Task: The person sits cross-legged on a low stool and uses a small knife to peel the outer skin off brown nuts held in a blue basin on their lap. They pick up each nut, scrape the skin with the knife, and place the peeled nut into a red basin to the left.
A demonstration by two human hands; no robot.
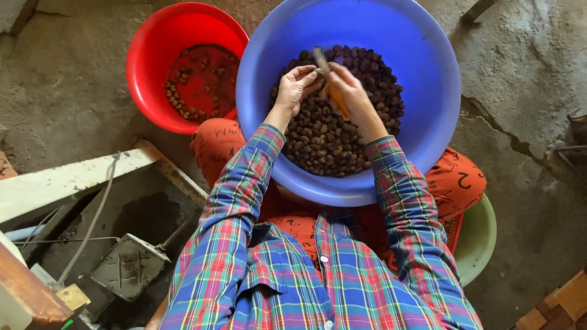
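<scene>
A large blue basin (422, 116) rests on my lap, holding a heap of several small dark brown nuts (330, 143). Over the heap, my left hand (295, 88) pinches something small at its fingertips, too small to identify. My right hand (351, 91) grips a knife with a yellow-orange handle (337, 104), its blade (320, 59) pointing away from me. The two hands meet at the fingertips above the nuts.
A red basin (153, 55) with a thin layer of small brown nuts (183, 98) stands on the concrete floor to the left. A pale green bowl rim (483, 244) shows under my right leg. A white beam (67, 180) and metal trowel (128, 266) lie lower left.
</scene>
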